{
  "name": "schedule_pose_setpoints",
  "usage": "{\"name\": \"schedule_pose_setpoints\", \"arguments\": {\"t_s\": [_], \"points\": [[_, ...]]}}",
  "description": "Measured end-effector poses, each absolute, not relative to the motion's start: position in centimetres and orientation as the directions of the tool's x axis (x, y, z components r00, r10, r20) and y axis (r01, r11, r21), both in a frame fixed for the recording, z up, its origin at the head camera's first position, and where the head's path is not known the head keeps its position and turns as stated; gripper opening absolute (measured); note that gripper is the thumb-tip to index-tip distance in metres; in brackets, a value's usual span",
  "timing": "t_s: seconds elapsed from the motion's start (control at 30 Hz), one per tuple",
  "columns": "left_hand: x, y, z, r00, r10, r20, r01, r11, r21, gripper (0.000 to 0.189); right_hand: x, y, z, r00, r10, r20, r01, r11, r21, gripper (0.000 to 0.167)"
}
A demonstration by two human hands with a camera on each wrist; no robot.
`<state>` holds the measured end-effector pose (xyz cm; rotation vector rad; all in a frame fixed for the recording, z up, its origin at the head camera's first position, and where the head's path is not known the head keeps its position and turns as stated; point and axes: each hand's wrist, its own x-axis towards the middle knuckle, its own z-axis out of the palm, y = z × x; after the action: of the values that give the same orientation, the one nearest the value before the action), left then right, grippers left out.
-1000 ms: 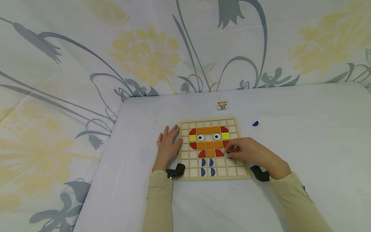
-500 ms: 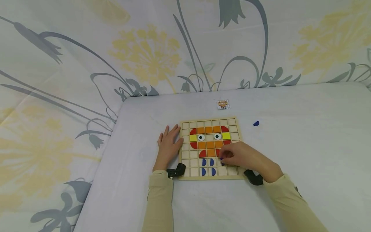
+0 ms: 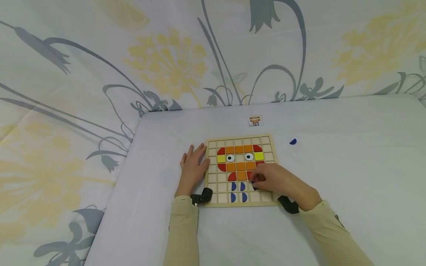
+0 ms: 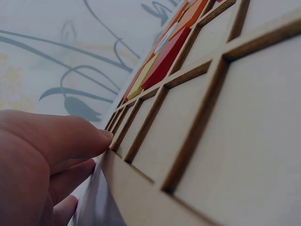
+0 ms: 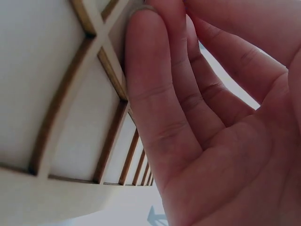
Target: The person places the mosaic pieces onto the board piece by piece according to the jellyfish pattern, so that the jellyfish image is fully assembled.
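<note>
A square wooden grid board (image 3: 217, 187) lies on the white-covered surface, carrying flat red, orange, yellow and eye-marked pieces. Several blue half-circle pieces (image 3: 233, 186) sit in its lower cells. My right hand (image 3: 277, 180) pinches another blue half-circle piece (image 3: 254, 186) at a cell right of them, below a partly covered red piece. In the right wrist view, the fingers (image 5: 148, 61) reach to the grid and the held piece is hidden. My left hand (image 3: 193, 169) rests at the board's left edge, fingers extended. The left wrist view shows its thumb (image 4: 70, 136) touching the rim.
One loose blue half-circle piece (image 3: 293, 141) lies to the right of the board. Behind the board is a small printed pattern card (image 3: 255, 120). A floral cloth (image 3: 173, 62) rises along the back and left. Black wrist devices (image 3: 288, 205) sit near the board's lower corners.
My right hand has moved left and slightly toward me with the blue half-circle piece, from beside the red pieces to a lower cell. It barely shifts in the last half second. The left hand stays put.
</note>
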<state>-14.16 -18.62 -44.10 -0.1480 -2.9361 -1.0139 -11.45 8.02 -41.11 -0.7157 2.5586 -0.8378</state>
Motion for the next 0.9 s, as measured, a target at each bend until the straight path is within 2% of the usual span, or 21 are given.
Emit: {"name": "schedule_pose_setpoints", "arguments": {"t_s": [0.43,0.6,0.73,0.9], "points": [[-14.4,-18.6,-43.9,-0.995,0.082,0.064,0.104,0.783,0.613,0.047,-11.5,8.1,-40.9,-0.799,-0.575,-0.175,-0.359,0.690,-0.628,0.012],[-14.3,-18.6,-44.0,-0.994,0.086,0.067,0.109,0.782,0.613,0.047,-11.6,8.1,-41.0,-0.806,-0.565,-0.176,-0.339,0.685,-0.645,0.009],[-14.2,-18.6,-44.1,-0.994,0.089,0.066,0.111,0.778,0.618,0.047,-11.8,8.5,-41.0,-0.823,-0.549,-0.146,-0.325,0.666,-0.671,0.006],[-14.2,-18.6,-44.1,-0.994,0.088,0.069,0.112,0.778,0.618,0.047,-12.3,9.9,-40.9,-0.871,-0.480,-0.101,-0.284,0.662,-0.694,0.011]]}}
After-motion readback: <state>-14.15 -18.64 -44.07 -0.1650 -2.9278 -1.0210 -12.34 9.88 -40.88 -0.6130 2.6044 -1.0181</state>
